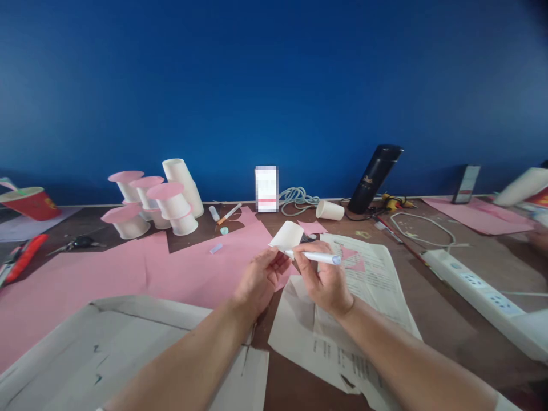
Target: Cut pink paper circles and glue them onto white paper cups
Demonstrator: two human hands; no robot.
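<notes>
My left hand (263, 279) is closed around the lower end of a white paper cup (289, 233), which tilts above the table. In my right hand (323, 279) a white pen (319, 257) is gripped, its narrow tip at the cup's near end. Whether the tip touches the cup, I cannot tell. Under and beside my hands lie pink paper (231, 262) and a printed sheet (385, 274) with pink scraps on it.
White cups topped with pink discs (166, 191) stand at the left near a stack of cups (184, 188). Behind are a phone (266, 189), a lying cup (330, 210) and a leaning black flask (374, 178). A power strip (475, 294) lies right, a red cutter (28, 258) left.
</notes>
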